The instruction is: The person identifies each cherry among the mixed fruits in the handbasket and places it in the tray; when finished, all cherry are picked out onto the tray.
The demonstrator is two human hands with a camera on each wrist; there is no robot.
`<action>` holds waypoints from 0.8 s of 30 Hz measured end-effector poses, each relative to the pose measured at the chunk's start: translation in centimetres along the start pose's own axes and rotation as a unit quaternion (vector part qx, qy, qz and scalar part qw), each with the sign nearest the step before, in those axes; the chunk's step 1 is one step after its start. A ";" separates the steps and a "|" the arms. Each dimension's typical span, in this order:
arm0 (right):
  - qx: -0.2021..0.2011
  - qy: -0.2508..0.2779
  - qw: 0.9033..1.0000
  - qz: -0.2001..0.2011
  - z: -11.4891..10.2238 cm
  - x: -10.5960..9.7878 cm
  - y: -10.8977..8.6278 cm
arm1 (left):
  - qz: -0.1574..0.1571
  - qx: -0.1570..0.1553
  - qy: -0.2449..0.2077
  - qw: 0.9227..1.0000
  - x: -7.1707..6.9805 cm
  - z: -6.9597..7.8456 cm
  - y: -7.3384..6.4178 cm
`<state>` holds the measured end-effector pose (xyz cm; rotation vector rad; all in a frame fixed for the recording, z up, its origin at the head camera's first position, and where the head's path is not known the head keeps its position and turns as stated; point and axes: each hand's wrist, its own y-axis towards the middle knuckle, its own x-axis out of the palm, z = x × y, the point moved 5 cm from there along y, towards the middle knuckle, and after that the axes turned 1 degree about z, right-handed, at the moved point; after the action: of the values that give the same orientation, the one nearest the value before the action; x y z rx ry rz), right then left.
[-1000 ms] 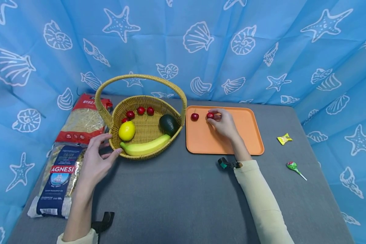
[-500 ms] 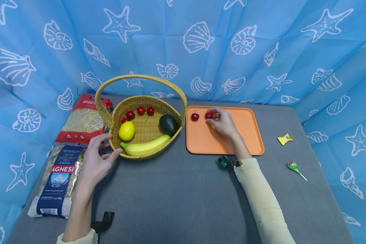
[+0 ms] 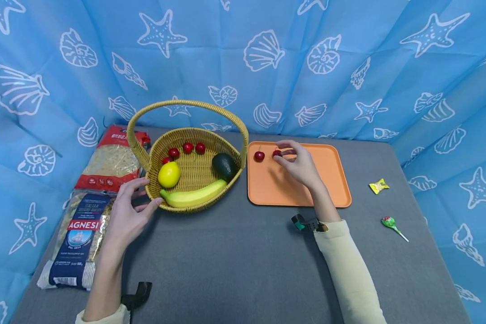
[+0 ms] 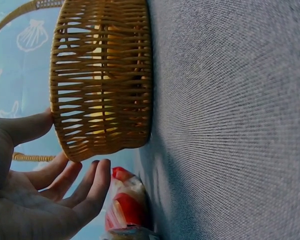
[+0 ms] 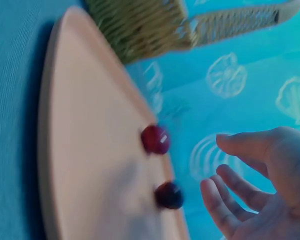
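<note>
My left hand (image 3: 129, 215) holds the left end of the wicker basket (image 3: 191, 209) between thumb and fingers; the left wrist view shows the thumb against the rim (image 4: 55, 107). In the basket lie a lemon (image 3: 169, 174), a banana (image 3: 194, 194), an avocado (image 3: 224, 167) and several cherries (image 3: 187, 147). My right hand (image 3: 301, 167) hovers over the orange tray (image 3: 263, 191), thumb and fingers apart. One cherry (image 3: 276, 153) is near its fingertips, partly hidden in the head view; a second cherry (image 3: 259, 156) lies to its left. The right wrist view shows both cherries clear of the hand (image 5: 262, 185).
A red-topped pasta bag (image 3: 109, 159) and a blue Agnesi pasta bag (image 3: 77, 243) lie left of the basket. Right of the tray are a yellow wrapped candy (image 3: 378, 186) and a green lollipop (image 3: 393, 227). A blue shell-patterned curtain (image 3: 291, 58) surrounds the grey table (image 3: 235, 270).
My right hand shifted the cherry slightly left on the tray, then let it go and rose with its fingers spread. The left hand and the basket have stayed put.
</note>
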<state>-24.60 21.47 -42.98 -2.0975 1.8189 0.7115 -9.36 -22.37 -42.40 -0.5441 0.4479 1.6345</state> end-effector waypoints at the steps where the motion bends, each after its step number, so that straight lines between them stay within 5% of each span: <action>1: -0.009 0.007 1.000 0.002 -0.6 -0.1 -0.3 | 0.000 -0.001 0.000 1.000 0.0 0.0 0.0; 10: -0.098 0.091 0.991 0.016 -6.8 0.0 -3.5 | 0.003 0.000 0.001 1.000 0.0 0.0 -0.1; 17: -0.156 0.119 0.979 -0.049 -11.1 2.3 -5.5 | 0.001 -0.002 -0.003 1.000 0.1 0.0 -0.1; 24: -0.160 0.137 0.972 -0.105 -13.0 6.5 -4.7 | -0.003 -0.010 -0.004 1.000 0.1 -0.1 0.1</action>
<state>-16.98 10.18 -35.98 -2.6695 1.6631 0.7298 -9.42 -22.37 -42.51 -0.5521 0.4246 1.6367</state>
